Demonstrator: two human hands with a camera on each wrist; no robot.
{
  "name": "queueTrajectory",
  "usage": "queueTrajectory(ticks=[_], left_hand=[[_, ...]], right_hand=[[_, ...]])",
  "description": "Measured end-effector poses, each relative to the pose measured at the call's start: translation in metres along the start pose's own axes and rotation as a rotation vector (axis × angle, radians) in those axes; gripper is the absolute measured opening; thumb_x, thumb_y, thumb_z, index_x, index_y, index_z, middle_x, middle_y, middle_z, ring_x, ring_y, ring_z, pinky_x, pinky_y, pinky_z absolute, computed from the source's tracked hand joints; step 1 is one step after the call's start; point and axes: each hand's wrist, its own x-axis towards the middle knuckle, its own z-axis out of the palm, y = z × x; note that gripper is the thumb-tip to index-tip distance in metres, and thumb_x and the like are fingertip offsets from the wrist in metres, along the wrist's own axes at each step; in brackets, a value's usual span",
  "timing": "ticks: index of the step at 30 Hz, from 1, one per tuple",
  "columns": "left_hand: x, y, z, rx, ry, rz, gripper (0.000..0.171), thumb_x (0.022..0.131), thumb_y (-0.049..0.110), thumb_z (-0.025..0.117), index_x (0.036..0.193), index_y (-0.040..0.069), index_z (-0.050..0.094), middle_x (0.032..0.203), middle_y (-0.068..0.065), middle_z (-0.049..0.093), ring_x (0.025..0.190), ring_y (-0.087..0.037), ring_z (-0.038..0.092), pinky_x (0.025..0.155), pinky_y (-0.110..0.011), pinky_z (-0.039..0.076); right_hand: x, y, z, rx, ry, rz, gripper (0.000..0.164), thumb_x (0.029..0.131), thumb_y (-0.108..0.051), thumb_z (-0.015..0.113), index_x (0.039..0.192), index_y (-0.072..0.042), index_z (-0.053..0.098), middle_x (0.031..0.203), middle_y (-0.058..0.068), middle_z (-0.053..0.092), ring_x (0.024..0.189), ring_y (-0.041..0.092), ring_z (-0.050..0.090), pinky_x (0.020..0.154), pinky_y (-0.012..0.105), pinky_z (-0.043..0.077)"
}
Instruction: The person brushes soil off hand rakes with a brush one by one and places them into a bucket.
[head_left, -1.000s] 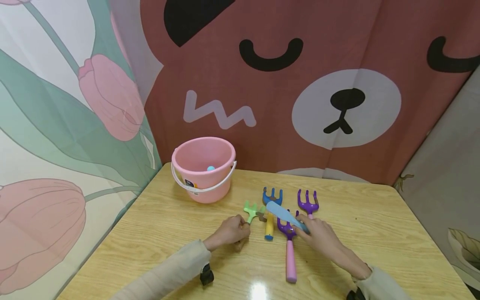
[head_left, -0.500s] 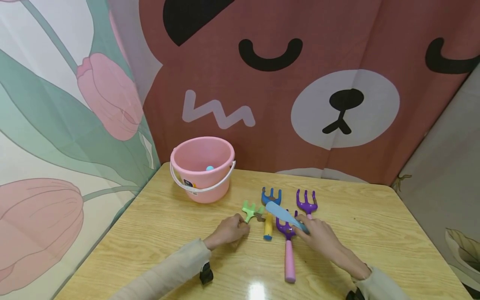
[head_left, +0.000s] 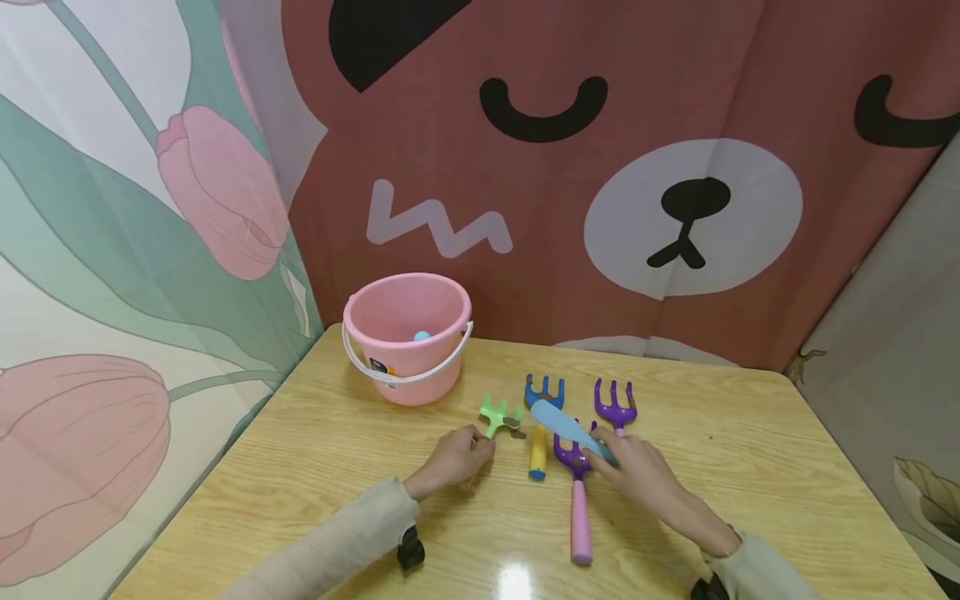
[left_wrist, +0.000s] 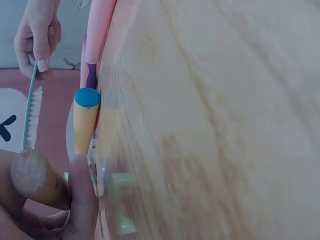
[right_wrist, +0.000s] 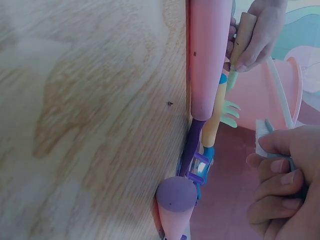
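In the head view my left hand (head_left: 453,458) grips a small green toy rake (head_left: 493,423) by its wooden handle (left_wrist: 42,180), tines pointing away over the table. Brown patches show at and beside its right tines. My right hand (head_left: 645,475) holds a light blue brush (head_left: 564,423), which slants up and left; white bristles (left_wrist: 34,117) line its underside in the left wrist view. Between the hands lie a blue rake with a yellow handle (head_left: 538,457) and a purple rake with a pink handle (head_left: 581,525). The brush overlaps both in the head view.
Another purple rake (head_left: 617,414) lies behind my right hand, its handle mostly hidden. A pink bucket (head_left: 416,367) with a white bail stands at the back left of the wooden table (head_left: 322,467), a light blue rounded thing (head_left: 422,337) inside. Printed curtains hang behind.
My left hand and the green rake have shifted slightly left and away, parting two brown patches that looked like one. The right hand and brush stay almost still.
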Motion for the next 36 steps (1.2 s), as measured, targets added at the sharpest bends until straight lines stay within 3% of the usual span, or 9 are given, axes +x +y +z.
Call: queueTrajectory(ticks=[3, 7, 13, 21, 27, 36], left_hand=[[-0.001, 0.0, 0.0, 0.0, 0.022, 0.028, 0.024, 0.099, 0.022, 0.058, 0.102, -0.001, 0.062, 0.062, -0.004, 0.059, 0.039, -0.009, 0.055, 0.046, -0.026, 0.05], [-0.001, -0.002, 0.001, -0.02, 0.035, 0.052, 0.024, 0.099, 0.022, 0.057, 0.102, -0.002, 0.062, 0.059, -0.005, 0.06, 0.039, -0.009, 0.056, 0.051, -0.024, 0.051], [-0.001, -0.002, 0.001, -0.148, 0.006, 0.037, 0.024, 0.1, 0.019, 0.055, 0.103, -0.004, 0.058, 0.062, -0.014, 0.064, 0.042, -0.017, 0.061, 0.042, -0.027, 0.051], [-0.002, 0.0, -0.001, -0.251, -0.014, 0.064, 0.018, 0.099, 0.013, 0.054, 0.098, -0.005, 0.056, 0.069, -0.019, 0.065, 0.042, -0.016, 0.061, 0.042, -0.032, 0.053], [-0.003, 0.0, -0.001, -0.269, -0.032, 0.076, 0.019, 0.1, 0.013, 0.055, 0.101, -0.006, 0.056, 0.071, -0.019, 0.064, 0.042, -0.013, 0.058, 0.042, -0.034, 0.054], [-0.009, 0.006, -0.003, -0.247, -0.09, 0.122, 0.019, 0.1, 0.015, 0.059, 0.106, -0.004, 0.057, 0.073, -0.022, 0.064, 0.041, -0.01, 0.053, 0.041, -0.032, 0.052]], right_hand=[[0.001, 0.0, 0.001, -0.008, -0.001, 0.005, 0.015, 0.094, -0.019, 0.068, 0.088, -0.012, 0.056, 0.058, -0.009, 0.038, 0.044, 0.002, 0.033, 0.039, 0.016, 0.028], [0.002, -0.001, 0.003, 0.003, -0.001, 0.015, 0.015, 0.096, -0.022, 0.066, 0.094, -0.009, 0.059, 0.06, -0.008, 0.041, 0.045, 0.003, 0.034, 0.04, 0.017, 0.029], [0.003, -0.003, 0.004, 0.055, -0.005, 0.016, 0.024, 0.098, -0.028, 0.064, 0.109, -0.006, 0.064, 0.061, -0.01, 0.044, 0.045, 0.002, 0.036, 0.04, 0.019, 0.033], [0.006, -0.006, 0.003, 0.075, -0.005, 0.007, 0.017, 0.097, -0.025, 0.065, 0.101, -0.008, 0.065, 0.058, -0.01, 0.041, 0.044, 0.001, 0.033, 0.04, 0.02, 0.03], [0.008, -0.006, 0.006, 0.06, -0.009, -0.019, 0.017, 0.095, -0.021, 0.068, 0.103, -0.006, 0.067, 0.057, -0.012, 0.04, 0.045, 0.0, 0.032, 0.04, 0.019, 0.031], [0.014, -0.011, 0.012, 0.049, 0.004, -0.071, 0.027, 0.097, -0.03, 0.064, 0.106, -0.005, 0.067, 0.053, -0.014, 0.036, 0.042, -0.002, 0.028, 0.038, 0.017, 0.028]])
